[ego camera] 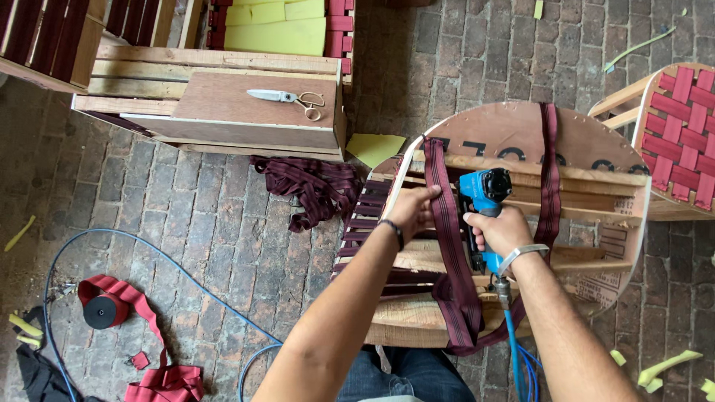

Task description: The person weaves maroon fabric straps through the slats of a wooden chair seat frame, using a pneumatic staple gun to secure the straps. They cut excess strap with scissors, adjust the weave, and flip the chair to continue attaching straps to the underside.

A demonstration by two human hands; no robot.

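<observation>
1. As I look down through the head camera, the left hand [412,211] presses a dark maroon webbing strap [445,223] flat against the wooden chair frame [596,179]. The fingers lie spread over the strap, closed down on it rather than wrapped round it.
2. The right hand [500,232] is clamped on the handle of a blue pneumatic stapler [482,195]; its blue air hose [514,350] drops from the handle base toward me.
3. Key relation: the strap's long axis runs from near my lap up and away across the frame, tilting slightly left at the far end. The stapler sits just to the right of the strap, its head level with the left fingertips, beside the upper cross rail [521,167].
4. The left hand touches the strap; the right hand does not, only the tool is next to it. The two hands are close together, with the strap between them.
5. A second maroon strap [550,171] already crosses the frame further right, roughly parallel to the first.
6. More straps [365,216] are woven crosswise at the frame's left side.
7. Surroundings: scissors [287,97] on a wooden crate [223,112] well apart to the upper left; a loose heap of webbing [309,186] on the brick floor [186,223]; a red webbing roll [106,309] lower left.
</observation>
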